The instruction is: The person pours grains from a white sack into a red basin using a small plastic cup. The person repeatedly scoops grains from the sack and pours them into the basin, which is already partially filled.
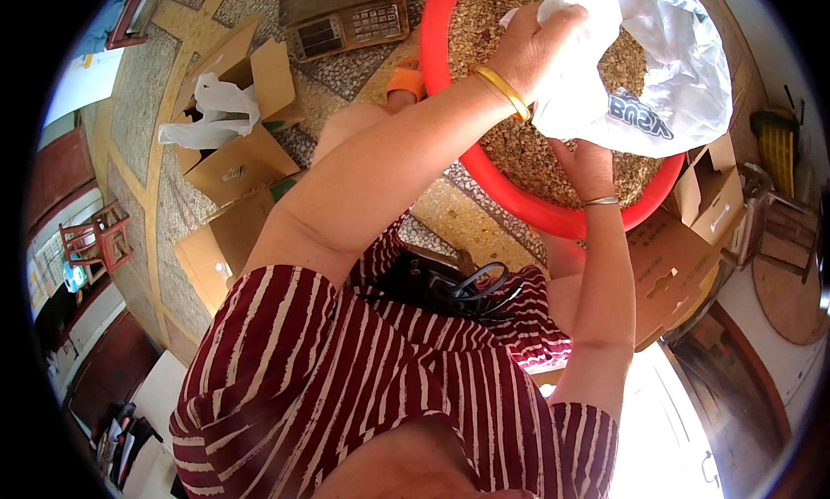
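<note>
My left hand [540, 45], with a gold bangle at its wrist, grips a white plastic bag [687, 76] near its top, the thumb pressed on the film. The bag hangs over a large red-rimmed round tub [487, 177] full of small brown grain-like pieces [519, 166]. Low at the tub's near side is my right hand [590, 169], wearing a thin silver bangle, just beneath the bag. Its thumb shows, but the bag hides the other fingers, and whether they hold anything cannot be seen. Glare washes out part of the bag.
A weighing scale [346, 28] with a keypad stands beyond my left arm. Open cardboard boxes [238, 166] sit at the left, one with a white bag [216, 110] on it. More cardboard [670, 266] lies right of the tub, near a wooden stool [787, 222]. Black cables [475, 287] rest by my lap.
</note>
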